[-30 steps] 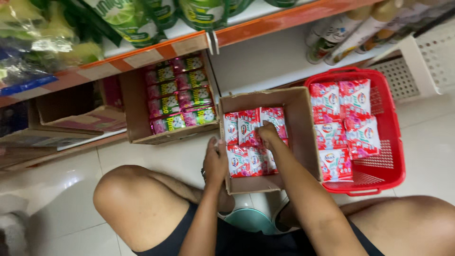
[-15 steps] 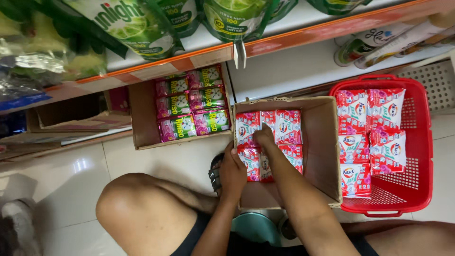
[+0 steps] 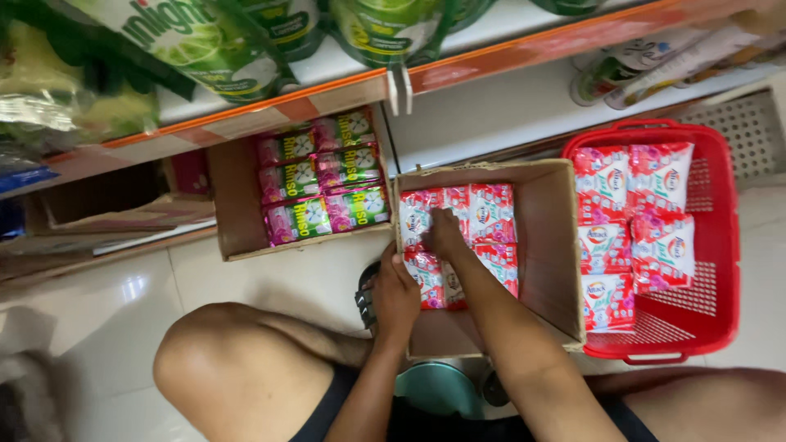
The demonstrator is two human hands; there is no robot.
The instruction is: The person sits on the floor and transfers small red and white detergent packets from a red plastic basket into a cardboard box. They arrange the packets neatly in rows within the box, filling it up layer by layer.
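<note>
Now your right hand has slid forward, pressing flat on the red-and-white sachet packs inside the open brown cardboard box; before, it sat nearer you. Your left hand still grips the box's near-left edge, fingers curled.

Bright, even light is falling from overhead, and the white floor tiles are throwing it back as soft glare patches near the left edge. Shadows are staying faint and short, pooling under the cardboard box and beneath the shelf. The green pouches at the top are looking blurred and stretched, being too close to the lens. Corners are bending outward with wide-angle distortion. The hands and the red basket are showing fairly sharp, with colours reading saturated.
</note>
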